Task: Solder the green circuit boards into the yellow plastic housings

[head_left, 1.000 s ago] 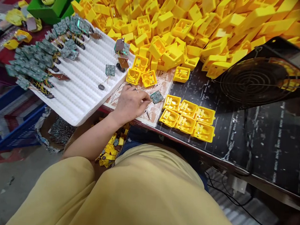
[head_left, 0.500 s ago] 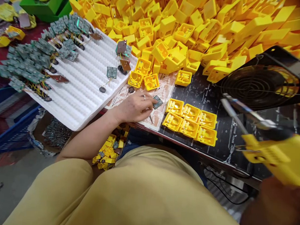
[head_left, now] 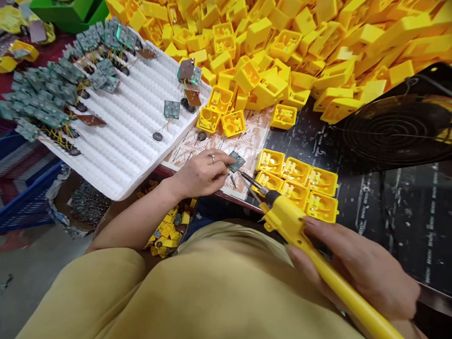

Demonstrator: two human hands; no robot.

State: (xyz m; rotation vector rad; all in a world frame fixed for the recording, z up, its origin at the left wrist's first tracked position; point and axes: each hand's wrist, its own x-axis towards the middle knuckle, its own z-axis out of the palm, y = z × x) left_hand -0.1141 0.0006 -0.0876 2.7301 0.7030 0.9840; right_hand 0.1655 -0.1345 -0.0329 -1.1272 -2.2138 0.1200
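Note:
At the table's near edge, my left hand [head_left: 203, 173] pinches a small green circuit board [head_left: 237, 162] at its left side; a ring is on one finger. My right hand [head_left: 367, 268] is wrapped round a long yellow soldering iron [head_left: 293, 221] with a thin wire guide beside its barrel. The iron's dark tip points at the board from the right, close to its lower edge; whether they touch I cannot tell. Just under the barrel lie yellow plastic housings [head_left: 322, 206] in two rows. A small black round speaker [head_left: 201, 136] rests behind my left hand.
A white foam sheet [head_left: 125, 150] on the left carries several wired circuit boards [head_left: 45, 94]. Yellow housings [head_left: 258, 36] are heaped across the back. On the right stands a black fan [head_left: 392, 127]. A blue basket [head_left: 22, 195] and a box of small parts [head_left: 85, 203] are below left.
My right hand has brought the soldering iron from the far right, by the fan, in to the circuit board. My left hand keeps its pinch on the board, nearly unmoved.

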